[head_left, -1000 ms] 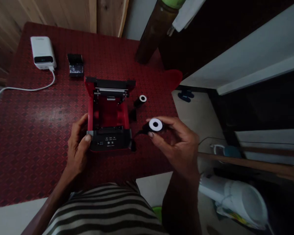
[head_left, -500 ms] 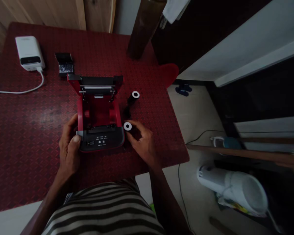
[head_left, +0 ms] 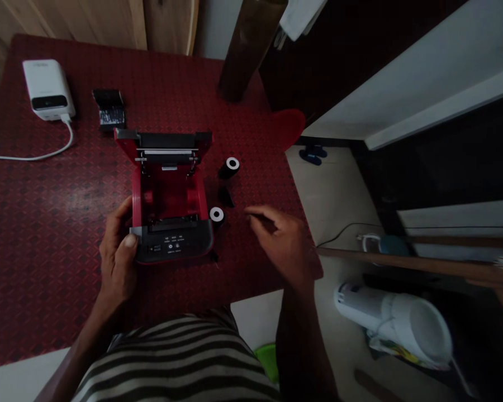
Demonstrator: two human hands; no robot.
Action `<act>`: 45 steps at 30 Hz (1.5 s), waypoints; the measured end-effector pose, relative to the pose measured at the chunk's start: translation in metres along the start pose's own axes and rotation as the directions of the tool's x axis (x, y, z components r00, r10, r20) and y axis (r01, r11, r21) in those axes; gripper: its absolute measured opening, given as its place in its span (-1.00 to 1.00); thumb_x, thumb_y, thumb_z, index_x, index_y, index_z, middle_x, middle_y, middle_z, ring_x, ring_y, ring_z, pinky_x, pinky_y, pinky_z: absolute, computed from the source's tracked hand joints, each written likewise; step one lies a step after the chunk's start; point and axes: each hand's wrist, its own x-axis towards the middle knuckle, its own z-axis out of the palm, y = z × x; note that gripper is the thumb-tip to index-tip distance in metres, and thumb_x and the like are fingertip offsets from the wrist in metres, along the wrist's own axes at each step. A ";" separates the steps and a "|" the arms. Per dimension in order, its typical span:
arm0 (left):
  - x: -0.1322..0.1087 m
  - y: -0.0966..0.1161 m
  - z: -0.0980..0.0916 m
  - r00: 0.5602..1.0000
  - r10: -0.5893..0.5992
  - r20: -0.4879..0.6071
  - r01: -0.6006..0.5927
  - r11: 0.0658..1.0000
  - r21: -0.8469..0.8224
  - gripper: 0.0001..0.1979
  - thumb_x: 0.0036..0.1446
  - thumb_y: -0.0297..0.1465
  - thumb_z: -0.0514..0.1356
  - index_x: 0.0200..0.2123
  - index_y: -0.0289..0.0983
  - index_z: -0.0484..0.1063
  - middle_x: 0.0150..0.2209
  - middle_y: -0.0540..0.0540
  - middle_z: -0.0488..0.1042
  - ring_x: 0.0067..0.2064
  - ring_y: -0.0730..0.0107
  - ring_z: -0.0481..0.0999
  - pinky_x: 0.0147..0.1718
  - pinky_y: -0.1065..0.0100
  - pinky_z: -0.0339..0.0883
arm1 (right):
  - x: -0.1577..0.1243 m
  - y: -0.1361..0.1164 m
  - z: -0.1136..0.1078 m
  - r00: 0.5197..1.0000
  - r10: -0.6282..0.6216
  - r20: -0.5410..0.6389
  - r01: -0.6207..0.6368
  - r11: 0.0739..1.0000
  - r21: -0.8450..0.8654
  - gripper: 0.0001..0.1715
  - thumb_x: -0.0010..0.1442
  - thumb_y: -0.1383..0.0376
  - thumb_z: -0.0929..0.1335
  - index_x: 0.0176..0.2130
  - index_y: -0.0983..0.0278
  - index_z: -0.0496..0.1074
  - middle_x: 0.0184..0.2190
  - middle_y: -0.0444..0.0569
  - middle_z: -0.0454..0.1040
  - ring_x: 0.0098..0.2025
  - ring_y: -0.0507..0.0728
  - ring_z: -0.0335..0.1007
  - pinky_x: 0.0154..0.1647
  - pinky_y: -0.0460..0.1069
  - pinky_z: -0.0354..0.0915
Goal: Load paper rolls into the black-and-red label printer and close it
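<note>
A compact red-and-black label printer (head_left: 171, 237) sits on the table with its lid raised and its red bay exposed. My left hand (head_left: 119, 251) grips its left front corner, thumb on top and fingers along the side. Against the printer's right side is a black roll with a white core (head_left: 217, 215). Another black roll (head_left: 229, 167) lies farther back, and a dark loose piece (head_left: 225, 196) shows between them. My right hand (head_left: 279, 237) is off to the right of the rolls, thumb and index tips brought together; whether anything is pinched there is too small to see.
A white power bank (head_left: 48, 89) with a white cable lies at the back left. Near it is a black-and-silver roll piece (head_left: 110, 109). A dark brown cylinder (head_left: 249, 50) stands at the back edge. The patterned red table (head_left: 67, 240) ends just right of my right hand.
My right hand has come off the near roll and moved to the right. That roll stays beside the printer. The dark piece between the rolls has shifted slightly. My left hand keeps its grip.
</note>
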 end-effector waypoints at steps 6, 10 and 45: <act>0.002 0.002 0.000 1.000 0.023 -0.003 -0.023 1.000 0.005 -0.29 0.53 0.23 0.25 0.50 -0.02 0.62 0.35 -0.16 0.70 0.32 -0.17 0.68 0.24 -0.05 0.64 | 0.086 0.019 0.030 0.997 0.057 -0.053 -0.051 0.992 0.112 -0.42 0.24 0.36 0.55 0.24 0.23 0.66 0.20 0.17 0.81 0.12 0.32 0.79 0.16 0.25 0.66; 0.001 0.003 -0.003 0.999 0.029 0.013 -0.030 0.999 0.016 -0.30 0.56 0.20 0.23 0.51 -0.04 0.60 0.38 -0.18 0.68 0.29 -0.13 0.70 0.21 -0.01 0.64 | 0.113 0.026 0.061 0.998 0.059 -0.023 -0.054 0.986 0.156 -0.56 0.21 0.31 0.57 0.09 0.20 0.64 0.12 0.10 0.82 0.12 0.31 0.75 0.28 0.29 0.60; -0.007 -0.002 0.002 0.998 0.016 0.062 -0.009 0.994 -0.109 -0.38 0.65 0.05 0.22 0.60 -0.01 0.47 0.47 -0.21 0.58 0.45 -0.15 0.60 0.43 -0.15 0.51 | 0.091 -0.139 0.075 0.762 -0.183 0.621 0.510 0.760 -0.402 -0.64 0.53 0.57 0.41 0.06 0.20 0.72 -0.02 0.13 0.80 0.01 0.35 0.80 0.08 0.18 0.65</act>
